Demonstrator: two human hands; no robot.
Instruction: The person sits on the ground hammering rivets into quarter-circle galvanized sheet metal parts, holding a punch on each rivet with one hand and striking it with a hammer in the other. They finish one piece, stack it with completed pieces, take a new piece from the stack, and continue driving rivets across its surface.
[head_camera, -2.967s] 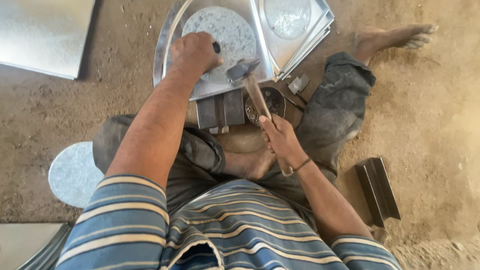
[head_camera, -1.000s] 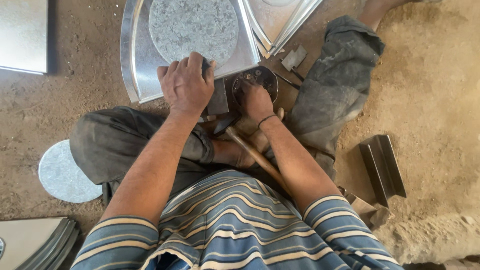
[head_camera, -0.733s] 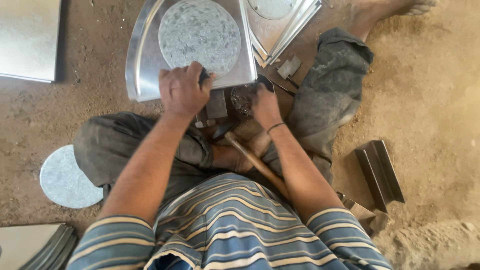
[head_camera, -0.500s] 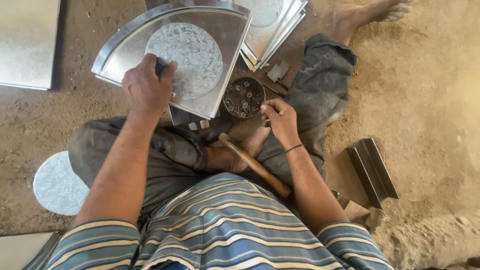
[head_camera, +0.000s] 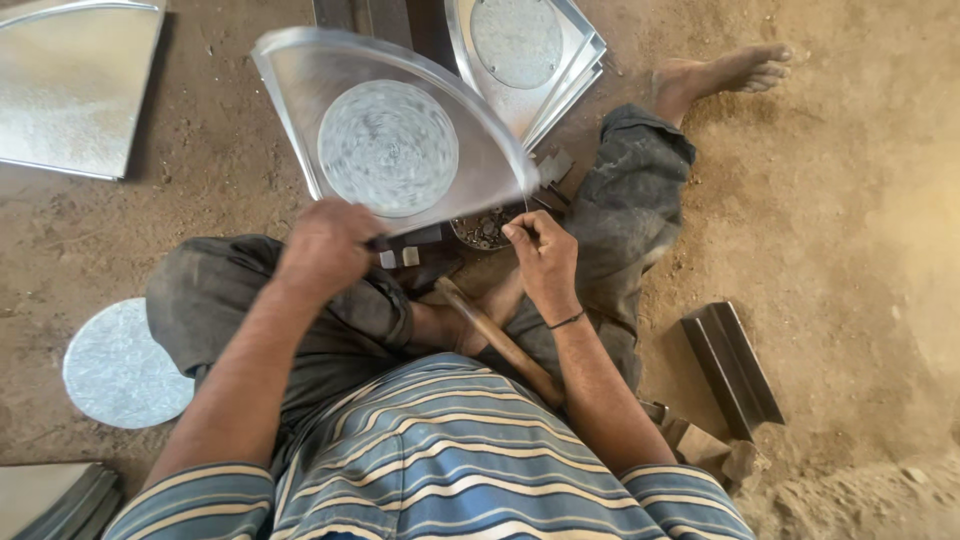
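Observation:
My left hand (head_camera: 325, 248) grips the near corner of a fan-shaped metal sheet (head_camera: 300, 90) that has a round disc (head_camera: 388, 148) fixed at its middle; the sheet is lifted and blurred. My right hand (head_camera: 540, 255) pinches something small, too small to tell, over a dark round tin of small metal bits (head_camera: 483, 228), partly hidden under the sheet's edge. A wooden-handled hammer (head_camera: 497, 340) lies across my lap, touching neither hand.
A stack of similar sheets (head_camera: 575, 55) lies at the top. Another sheet (head_camera: 75, 85) is at top left, a loose metal disc (head_camera: 122, 365) at left, an angle-iron piece (head_camera: 730, 365) at right. My bare foot (head_camera: 725, 72) rests on the dirt floor.
The hammer was laid down in my lap. My left hand swung the sheet round and lifted it. My right hand went from the anvil block to the tin.

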